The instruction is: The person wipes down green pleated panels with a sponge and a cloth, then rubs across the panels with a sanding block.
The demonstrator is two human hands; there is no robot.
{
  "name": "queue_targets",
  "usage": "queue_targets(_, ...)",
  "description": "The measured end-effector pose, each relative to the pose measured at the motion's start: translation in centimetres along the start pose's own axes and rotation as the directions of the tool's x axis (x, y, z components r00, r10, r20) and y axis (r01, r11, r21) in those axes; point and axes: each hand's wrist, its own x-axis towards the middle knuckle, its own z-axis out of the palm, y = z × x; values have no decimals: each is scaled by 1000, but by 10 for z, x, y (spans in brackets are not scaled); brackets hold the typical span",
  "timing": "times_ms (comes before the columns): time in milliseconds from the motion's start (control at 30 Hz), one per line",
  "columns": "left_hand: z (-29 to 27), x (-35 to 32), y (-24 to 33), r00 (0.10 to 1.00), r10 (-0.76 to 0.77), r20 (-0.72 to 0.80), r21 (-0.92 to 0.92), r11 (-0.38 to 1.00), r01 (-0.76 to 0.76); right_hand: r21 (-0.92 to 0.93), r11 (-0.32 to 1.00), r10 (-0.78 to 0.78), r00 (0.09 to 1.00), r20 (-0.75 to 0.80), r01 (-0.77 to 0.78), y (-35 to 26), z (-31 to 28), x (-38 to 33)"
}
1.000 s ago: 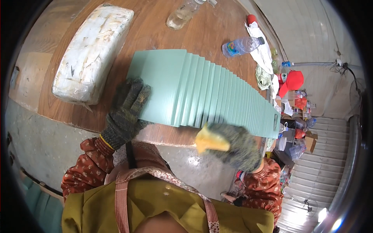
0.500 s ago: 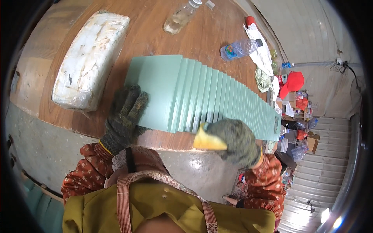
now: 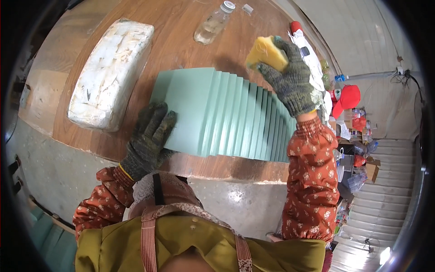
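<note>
A fanned row of pale green flat panels (image 3: pixel 192 109) lies overlapping along the front of the wooden table. On the row's left end rests my left hand (image 3: pixel 147 138) in a dark knitted glove, its fingers lying over the top panel. My right hand (image 3: pixel 297 86), gloved alike, is raised over the far right part of the row. Between its thumb and fingers it grips a yellow sponge (image 3: pixel 270 53), apart from the panels. The right forearm and hand hide the row's right end.
A long white taped block (image 3: pixel 108 75) lies left of the panels on the wooden table (image 3: pixel 176 38). A clear bottle with a white cap (image 3: pixel 210 25) stands beyond them. White cloth (image 3: pixel 312 63) lies along the right edge, near a red cap (image 3: pixel 348 99).
My right hand has lifted the sponge from the panels' near edge and carried it away to the far side. It now covers most of a plastic bottle. My left hand stays on the panels.
</note>
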Motion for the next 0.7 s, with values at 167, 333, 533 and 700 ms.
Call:
queue_targets(167,-27,23,4,1000,-9,29,-154,988,13,16,998,63,993,-100,-61,8,6,-1)
queue_targets(333,-24,100,-2,864,338,-373,-23,928,-372,163,979,143,980,-138,-120,-2,19,-16)
queue_targets(533,43,142,-47,998,52,42,3,999,-53,-25,987,-155,986,65,157,-36,30,-97)
queue_targets(700,39,152,-40,994,110,-14,-211,971,-111,-174,963,-213,977,-18,206,-5,27,-50)
